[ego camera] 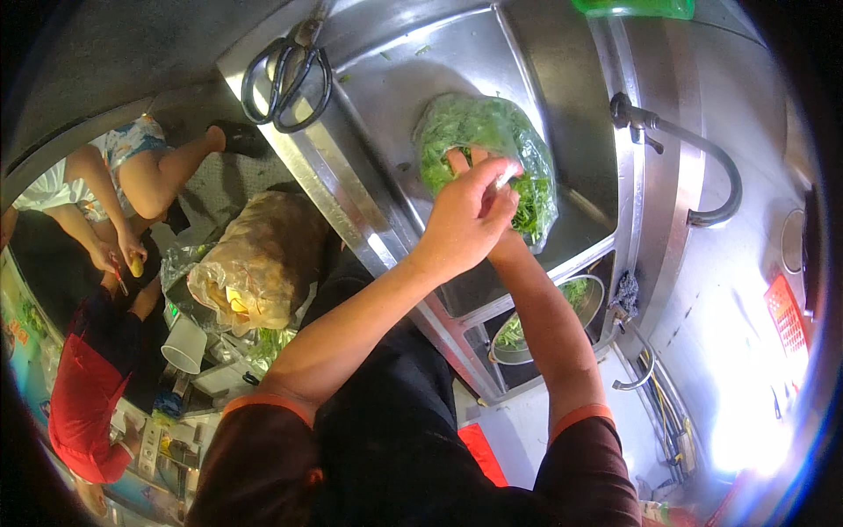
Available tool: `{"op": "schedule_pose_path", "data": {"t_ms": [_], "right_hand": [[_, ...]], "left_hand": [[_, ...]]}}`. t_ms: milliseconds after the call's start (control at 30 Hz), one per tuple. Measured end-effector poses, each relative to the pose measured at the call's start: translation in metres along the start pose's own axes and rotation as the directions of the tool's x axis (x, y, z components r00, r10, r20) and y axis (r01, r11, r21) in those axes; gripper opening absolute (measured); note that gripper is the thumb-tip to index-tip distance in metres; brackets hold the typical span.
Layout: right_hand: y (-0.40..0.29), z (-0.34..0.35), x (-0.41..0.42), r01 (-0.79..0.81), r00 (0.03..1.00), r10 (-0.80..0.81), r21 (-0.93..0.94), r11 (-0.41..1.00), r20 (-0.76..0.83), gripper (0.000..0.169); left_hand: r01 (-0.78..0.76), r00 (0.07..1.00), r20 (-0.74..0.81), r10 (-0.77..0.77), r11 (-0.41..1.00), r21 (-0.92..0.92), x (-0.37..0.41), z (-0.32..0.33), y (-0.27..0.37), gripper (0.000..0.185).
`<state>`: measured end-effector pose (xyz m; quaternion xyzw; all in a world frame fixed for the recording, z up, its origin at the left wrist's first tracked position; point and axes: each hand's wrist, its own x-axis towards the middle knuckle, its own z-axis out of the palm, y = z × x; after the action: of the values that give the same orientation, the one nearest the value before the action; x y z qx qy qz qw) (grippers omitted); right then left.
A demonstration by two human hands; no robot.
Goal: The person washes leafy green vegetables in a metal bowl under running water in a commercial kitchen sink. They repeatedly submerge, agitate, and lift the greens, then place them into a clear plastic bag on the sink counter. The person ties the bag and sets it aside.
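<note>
A clear plastic bag of leafy greens rests on a metal tray over the stainless steel sink counter. My left hand pinches the gathered plastic at the bag's mouth, on the side near me. My right hand is partly hidden behind the left one; its fingers show against the greens and plastic, and whether they grip anything I cannot tell. Small scraps of green lie on the metal tray beyond the bag. Black-handled scissors lie at the counter's left corner.
A curved faucet stands at the right. Nearer me, a strainer or bowl with cut greens sits in a smaller basin. A large plastic sack stands at the left. Two people work beyond it, one in a red garment, one holding a peeler-like tool.
</note>
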<state>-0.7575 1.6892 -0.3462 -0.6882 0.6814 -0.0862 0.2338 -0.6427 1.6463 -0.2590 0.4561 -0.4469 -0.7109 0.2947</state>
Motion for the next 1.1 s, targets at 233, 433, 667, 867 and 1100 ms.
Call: {"op": "schedule_pose_path", "data": {"t_ms": [233, 433, 667, 867, 1100], "right_hand": [[0.007, 0.005, 0.024, 0.018, 0.970, 0.056, -0.298, 0.954, 0.237, 0.033], [0.007, -0.052, 0.022, -0.286, 0.880, 0.127, 0.297, 0.911, 0.458, 0.047], [0.034, -0.094, 0.027, -0.143, 0.990, 0.142, 0.214, 0.966, 0.019, 0.057], [0.110, -0.122, -0.040, -0.364, 0.908, 0.351, -0.018, 0.931, -0.230, 0.048], [0.095, -0.174, -0.201, -0.331, 0.684, 0.678, 0.713, 0.618, -0.269, 0.017]], "left_hand": [[0.323, 0.929, 0.208, -0.306, 0.945, -0.056, -0.048, 0.019, 0.060, 0.049], [0.296, 0.955, 0.158, -0.251, 0.842, -0.452, -0.007, -0.018, 0.037, 0.032], [0.260, 0.965, 0.101, -0.244, 0.820, -0.510, -0.001, -0.026, 0.036, 0.032], [0.261, 0.963, 0.054, -0.265, 0.858, -0.443, 0.006, -0.034, 0.021, 0.028], [-0.160, 0.923, -0.283, 0.259, 0.931, 0.328, -0.033, -0.027, 0.030, 0.030]]}}
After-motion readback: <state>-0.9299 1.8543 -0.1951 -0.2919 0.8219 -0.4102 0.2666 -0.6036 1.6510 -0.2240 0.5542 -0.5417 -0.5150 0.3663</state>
